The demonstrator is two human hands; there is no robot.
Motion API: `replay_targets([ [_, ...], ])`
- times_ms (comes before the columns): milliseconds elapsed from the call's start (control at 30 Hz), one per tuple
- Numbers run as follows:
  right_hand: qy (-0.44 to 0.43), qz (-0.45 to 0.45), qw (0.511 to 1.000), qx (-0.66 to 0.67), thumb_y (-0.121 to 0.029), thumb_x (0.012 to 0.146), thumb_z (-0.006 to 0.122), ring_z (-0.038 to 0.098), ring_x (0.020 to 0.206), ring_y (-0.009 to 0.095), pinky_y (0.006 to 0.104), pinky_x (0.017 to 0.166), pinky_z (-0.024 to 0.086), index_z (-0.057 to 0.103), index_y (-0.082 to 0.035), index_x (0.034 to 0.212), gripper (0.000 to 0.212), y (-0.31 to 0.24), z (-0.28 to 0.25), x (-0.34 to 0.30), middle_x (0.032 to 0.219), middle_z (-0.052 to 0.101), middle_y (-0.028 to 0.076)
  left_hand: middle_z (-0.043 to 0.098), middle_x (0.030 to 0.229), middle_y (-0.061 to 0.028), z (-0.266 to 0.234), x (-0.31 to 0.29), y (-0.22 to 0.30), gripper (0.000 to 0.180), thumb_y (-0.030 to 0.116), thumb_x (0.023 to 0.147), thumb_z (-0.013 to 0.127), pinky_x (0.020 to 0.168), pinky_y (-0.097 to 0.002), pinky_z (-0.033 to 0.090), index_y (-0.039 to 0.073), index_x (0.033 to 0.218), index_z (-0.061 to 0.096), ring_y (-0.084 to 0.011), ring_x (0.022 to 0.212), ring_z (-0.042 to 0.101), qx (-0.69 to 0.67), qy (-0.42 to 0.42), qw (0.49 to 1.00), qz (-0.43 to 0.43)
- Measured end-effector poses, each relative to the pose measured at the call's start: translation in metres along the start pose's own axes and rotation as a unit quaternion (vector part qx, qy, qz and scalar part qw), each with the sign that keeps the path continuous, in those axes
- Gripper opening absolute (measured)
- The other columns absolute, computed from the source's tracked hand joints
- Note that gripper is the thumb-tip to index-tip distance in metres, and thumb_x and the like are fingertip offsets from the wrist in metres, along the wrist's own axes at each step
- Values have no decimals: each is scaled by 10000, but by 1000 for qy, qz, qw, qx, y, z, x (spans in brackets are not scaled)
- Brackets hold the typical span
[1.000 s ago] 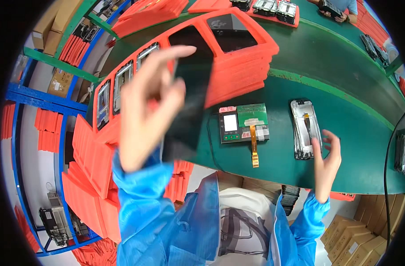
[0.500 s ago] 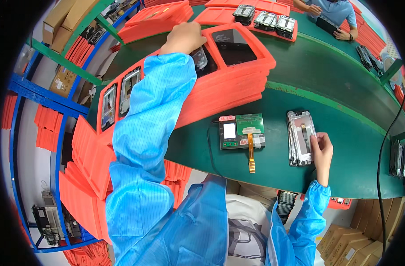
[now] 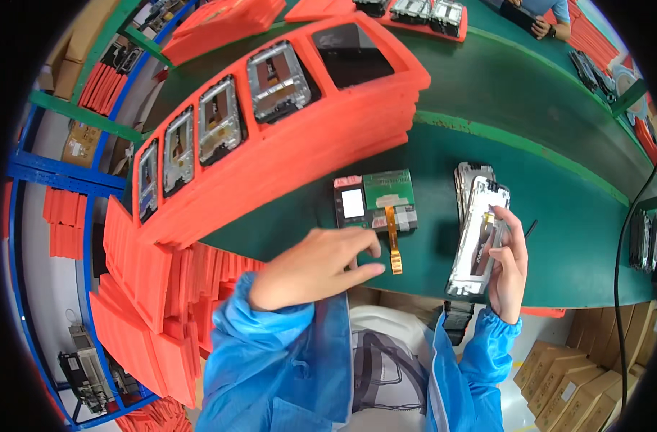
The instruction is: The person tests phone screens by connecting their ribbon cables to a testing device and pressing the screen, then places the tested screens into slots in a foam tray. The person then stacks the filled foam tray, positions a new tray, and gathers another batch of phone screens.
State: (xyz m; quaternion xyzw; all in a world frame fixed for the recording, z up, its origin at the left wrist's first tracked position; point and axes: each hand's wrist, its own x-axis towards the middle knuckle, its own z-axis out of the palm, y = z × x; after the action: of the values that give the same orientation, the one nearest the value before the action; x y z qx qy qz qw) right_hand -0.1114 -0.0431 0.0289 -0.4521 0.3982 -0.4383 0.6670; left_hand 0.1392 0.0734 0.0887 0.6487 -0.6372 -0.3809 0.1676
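- While my right hand (image 3: 508, 266) grips the metal phone frame (image 3: 478, 241) upright, the fitting step is pending.
- My left hand (image 3: 318, 266), fingers loosely spread and empty, nears the orange flex cable (image 3: 393, 241); next move likely needs a precise pinch.

At lower centre the left hand (image 3: 321, 265) rests fingertips beside a small circuit board (image 3: 377, 203) on the green table (image 3: 559, 173). At right, the right hand (image 3: 507, 266) grips a metal phone frame (image 3: 478, 237). Orange foam trays (image 3: 285, 137) fill the upper left.

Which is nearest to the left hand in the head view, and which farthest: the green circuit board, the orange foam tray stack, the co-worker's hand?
From the left hand:
1. Green circuit board, just beyond the fingers.
2. Orange foam tray stack, farther back and left.
3. Co-worker's hand, far top right.
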Motion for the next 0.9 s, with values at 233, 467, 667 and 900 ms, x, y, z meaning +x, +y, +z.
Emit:
replay_targets([
  [233, -18, 38, 999, -35, 11, 780, 404, 480, 609, 68, 203, 542, 411, 599, -15, 1029, 317, 23, -11, -18, 1111, 629, 90, 551, 1208, -132, 90, 8, -33, 301, 121, 933, 633, 814, -301, 536, 3, 1194, 540, -181, 901, 654, -276, 55, 960, 0],
  [467, -34, 60, 994, -90, -14, 864, 557, 492, 783, 80, 219, 715, 393, 590, -5, 925, 69, 42, -9, -34, 899, 572, 26, 605, 1090, -65, 125, 32, -46, 254, 48, 931, 636, 841, -255, 523, -6, 1160, 541, -110, 963, 617, -462, 100, 881, -18],
  [667, -115, 14, 974, -195, -45, 883, 637, 496, 822, 161, 281, 747, 393, 615, 9, 847, 68, 59, -1, -48, 858, 544, 65, 616, 1023, -57, 132, 35, -40, 239, -19, 907, 645, 816, -232, 517, -18, 1124, 545, -96, 928, 634, -526, 160, 835, 3],
  [900, -130, 4, 962, -241, -26, 828, 643, 493, 800, 164, 290, 696, 395, 617, 2, 825, 38, 60, 11, -48, 808, 550, 73, 670, 961, -54, 137, 37, -36, 215, 39, 904, 671, 730, -215, 473, -12, 1094, 585, -58, 840, 616, -438, 213, 873, 18],
])
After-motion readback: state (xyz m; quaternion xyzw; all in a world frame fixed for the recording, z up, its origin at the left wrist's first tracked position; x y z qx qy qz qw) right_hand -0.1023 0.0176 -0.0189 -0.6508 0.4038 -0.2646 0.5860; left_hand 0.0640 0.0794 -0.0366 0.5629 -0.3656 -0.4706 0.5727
